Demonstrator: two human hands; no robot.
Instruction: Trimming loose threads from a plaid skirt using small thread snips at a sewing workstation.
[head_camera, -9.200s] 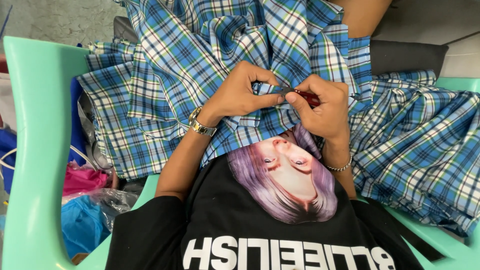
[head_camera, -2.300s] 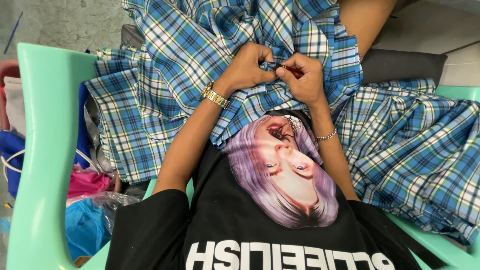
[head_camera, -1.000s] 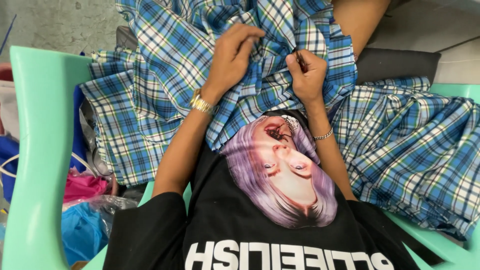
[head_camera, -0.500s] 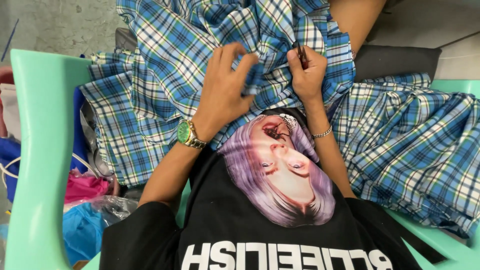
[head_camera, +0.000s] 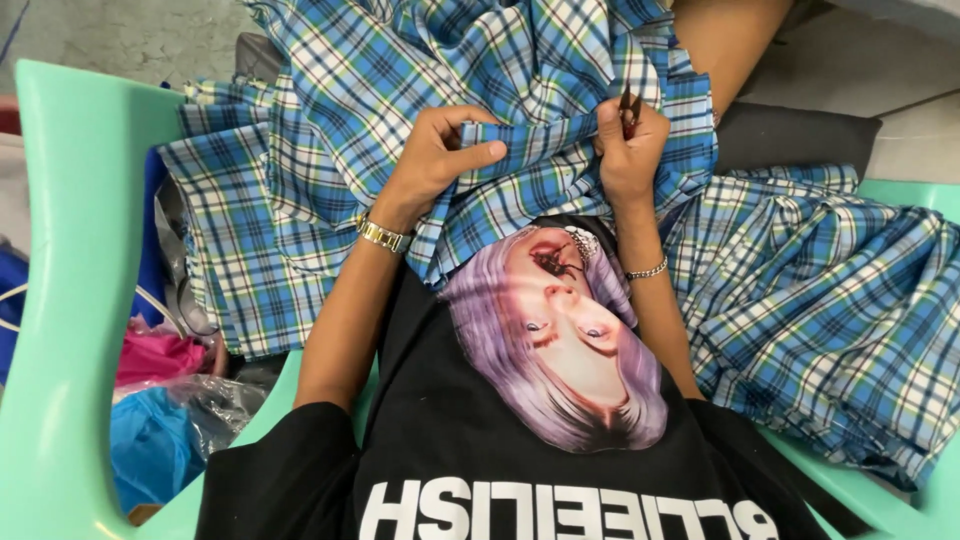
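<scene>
A blue, white and green plaid garment lies over my lap and spills to both sides. My left hand pinches a folded edge of this plaid cloth between thumb and fingers. My right hand grips the same fold further right and also holds a small dark thread snipper that points up out of the fist. The two hands are about a hand's width apart and the fold is stretched between them. A gold watch is on my left wrist, a thin bracelet on my right.
I sit in a mint-green plastic chair. More plaid cloth is piled at the right. Pink and blue bags lie low on the left. Bare concrete floor shows at the top left.
My hands have moved apart along the fold: the left came back from flat on the cloth and now pinches the edge, while the right stays at the upper right with the snipper.
</scene>
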